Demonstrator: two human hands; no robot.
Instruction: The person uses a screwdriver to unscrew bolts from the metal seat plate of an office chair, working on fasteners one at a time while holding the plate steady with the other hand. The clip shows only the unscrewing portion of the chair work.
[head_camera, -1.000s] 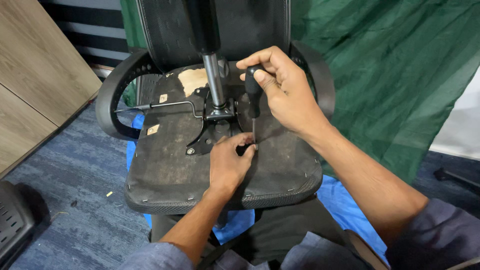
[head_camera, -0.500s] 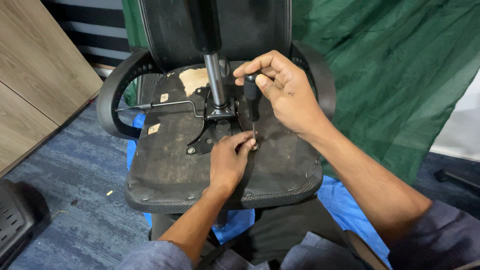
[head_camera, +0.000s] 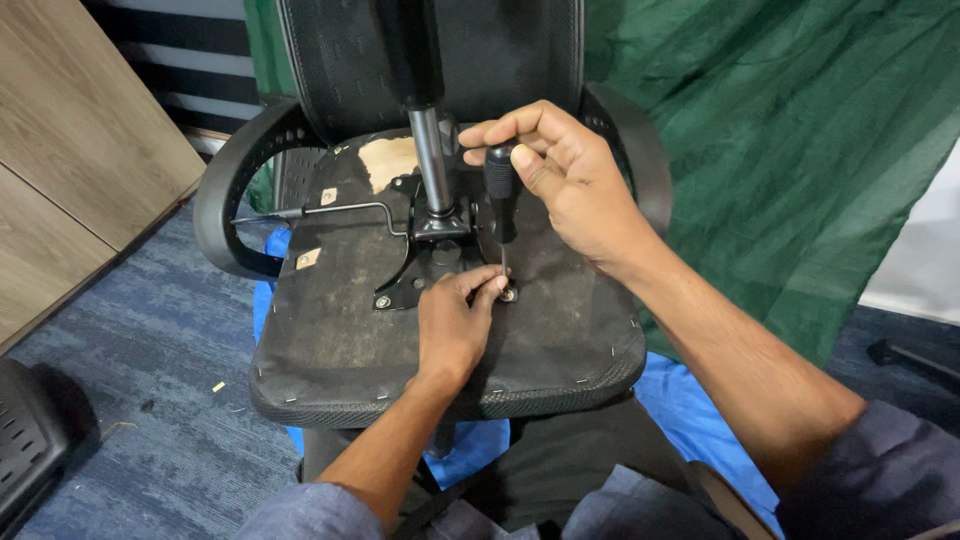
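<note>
1. Setting: blue-grey carpet floor (head_camera: 150, 360), green cloth (head_camera: 780, 150) hung behind, wood-grain panel (head_camera: 70, 150) at left, blue sheet (head_camera: 690, 400) under the work.
2. Bolt (head_camera: 508, 294): seated with its washer on the upturned chair seat underside (head_camera: 340, 350), just right of the black mechanism plate (head_camera: 420, 270).
3. Screwdriver (head_camera: 500, 200): upright, tip in the bolt.
4. Right hand (head_camera: 570, 190): closed around the black handle.
5. Left hand (head_camera: 455, 325): fingertips pinched at the bolt, touching the shaft.
6. Gas column (head_camera: 432, 170) and lever rod (head_camera: 320, 210): near, untouched.
7. Risks, as judged: a tilted shaft could slip off the head and jab the left fingertips; a crooked start could cross-thread; a released bolt could roll onto the carpet.
</note>
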